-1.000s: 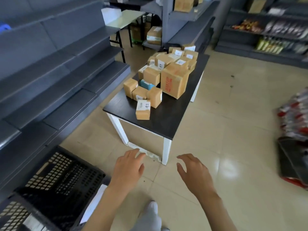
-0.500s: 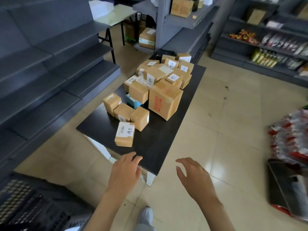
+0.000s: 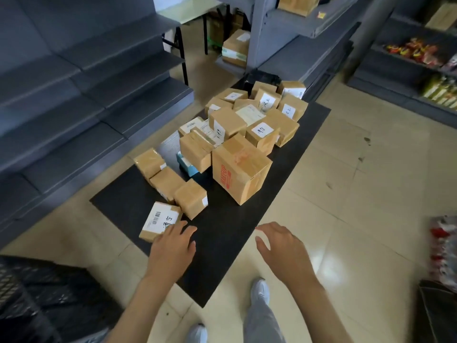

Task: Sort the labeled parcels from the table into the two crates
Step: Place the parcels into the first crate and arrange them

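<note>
A black table (image 3: 222,233) carries a heap of several brown cardboard parcels, most with white labels. The nearest labeled parcel (image 3: 158,220) lies flat at the table's front left. My left hand (image 3: 173,248) is over the table edge with fingers spread, its fingertips touching that parcel's near corner, holding nothing. My right hand (image 3: 282,248) hovers open past the table's front right edge, empty. A larger box with red print (image 3: 239,169) stands mid-table. A black lattice crate (image 3: 37,293) sits on the floor at the lower left.
Grey empty shelving (image 3: 74,95) runs along the left. More shelves with goods (image 3: 420,53) stand at the back right. Red-and-white packaged goods (image 3: 442,248) lie on the floor at the right edge. My feet (image 3: 259,290) are just before the table.
I have stepped up to the table, so it now fills the view. Both hands moved forward; the left one reached the nearest labeled parcel. The crate slid toward the lower left corner.
</note>
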The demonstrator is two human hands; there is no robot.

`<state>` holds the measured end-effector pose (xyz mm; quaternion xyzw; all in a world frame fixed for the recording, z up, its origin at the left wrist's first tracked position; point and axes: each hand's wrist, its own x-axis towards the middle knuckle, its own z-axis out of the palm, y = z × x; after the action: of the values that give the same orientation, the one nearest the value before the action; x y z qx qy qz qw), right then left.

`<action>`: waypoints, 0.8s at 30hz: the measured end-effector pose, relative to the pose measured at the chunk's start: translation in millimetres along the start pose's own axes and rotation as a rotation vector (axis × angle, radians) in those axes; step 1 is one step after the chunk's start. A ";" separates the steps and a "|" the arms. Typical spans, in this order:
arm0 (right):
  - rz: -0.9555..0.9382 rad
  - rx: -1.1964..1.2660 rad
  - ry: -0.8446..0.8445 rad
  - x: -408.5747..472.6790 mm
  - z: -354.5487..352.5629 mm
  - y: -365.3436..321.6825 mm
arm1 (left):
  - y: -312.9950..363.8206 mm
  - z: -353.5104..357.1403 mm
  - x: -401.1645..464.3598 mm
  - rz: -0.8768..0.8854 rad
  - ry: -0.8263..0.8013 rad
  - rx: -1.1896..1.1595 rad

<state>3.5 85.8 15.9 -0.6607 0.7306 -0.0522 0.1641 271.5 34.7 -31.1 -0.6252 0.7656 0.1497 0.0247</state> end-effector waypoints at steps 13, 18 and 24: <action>-0.402 0.011 -0.142 161.7 -52.7 30.9 | 40.4 -19.1 81.9 -0.334 0.021 -0.015; -0.490 0.015 -0.172 203.6 -59.2 12.4 | 29.1 -7.5 118.5 -0.380 0.021 -0.086; -0.552 -0.037 -0.209 242.4 -56.8 -1.1 | 12.1 18.0 159.1 -0.449 -0.003 -0.124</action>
<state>-30.7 -160.5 28.3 -0.8391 0.5034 -0.0129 0.2059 222.6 -109.7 -81.6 -0.7799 0.5967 0.1879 0.0200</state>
